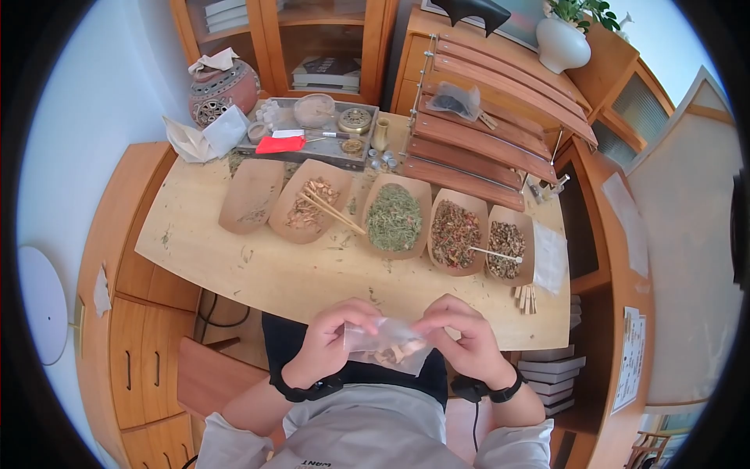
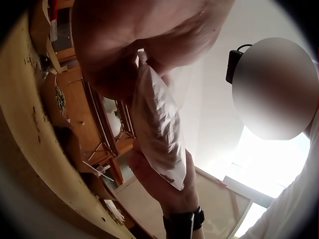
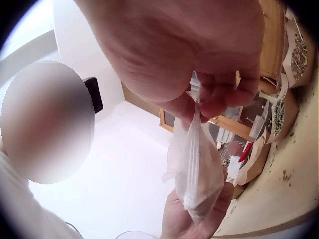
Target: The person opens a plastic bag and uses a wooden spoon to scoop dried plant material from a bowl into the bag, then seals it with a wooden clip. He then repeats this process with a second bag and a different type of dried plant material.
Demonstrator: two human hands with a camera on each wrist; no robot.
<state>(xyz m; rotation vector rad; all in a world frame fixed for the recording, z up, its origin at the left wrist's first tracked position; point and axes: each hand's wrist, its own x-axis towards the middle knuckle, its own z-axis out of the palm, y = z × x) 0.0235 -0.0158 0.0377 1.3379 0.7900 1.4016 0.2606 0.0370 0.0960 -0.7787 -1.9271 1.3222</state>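
Both hands hold a translucent plastic bag (image 1: 398, 357) over the lap, in front of the table's near edge. Tan, chip-like dried pieces lie in its lower part. My left hand (image 1: 332, 336) pinches the bag's left upper side between thumb and fingers. At the right upper corner, my right hand (image 1: 469, 336) pinches the top edge. The left wrist view shows the bag (image 2: 158, 124) edge-on, bulging in the middle. In the right wrist view, the fingers (image 3: 219, 102) of the right hand close on the bag's gathered upper edge, with the left hand (image 3: 199, 219) around the far end.
A row of paper trays holds tan chips under wooden tongs (image 1: 332, 211), green herb (image 1: 394, 217), reddish flowers (image 1: 455, 234) and brown bits. The leftmost tray (image 1: 250, 195) has a few scraps. Behind stand a grey tray (image 1: 312, 152) of small items and a slatted wooden rack (image 1: 476, 148).
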